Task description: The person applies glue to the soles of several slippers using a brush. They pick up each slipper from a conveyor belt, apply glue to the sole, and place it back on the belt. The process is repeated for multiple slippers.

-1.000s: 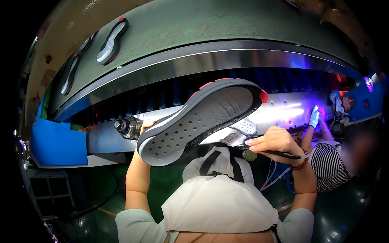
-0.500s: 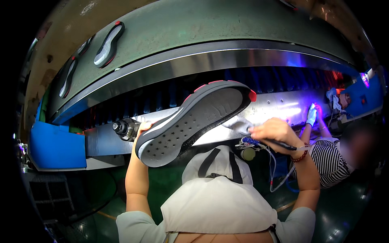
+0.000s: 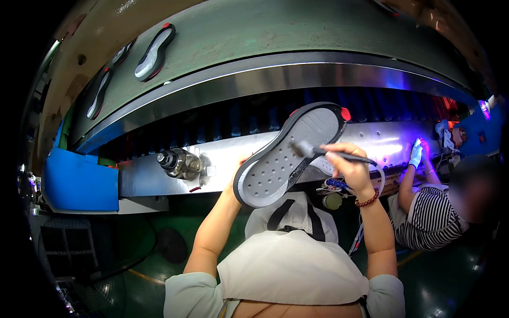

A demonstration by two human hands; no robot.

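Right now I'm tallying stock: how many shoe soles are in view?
4: one grey sole held in the left hand; three soles lie on the green conveyor, upper left. Others may be hidden.

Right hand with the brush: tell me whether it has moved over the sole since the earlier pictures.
Yes. The right hand has lifted from beside the shoe sole's toe end, and its brush now touches the tread; the steel rail behind stays fixed.

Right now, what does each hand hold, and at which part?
The left hand holds the shoe at its lower end, sole up. The right hand grips a brush by its handle.
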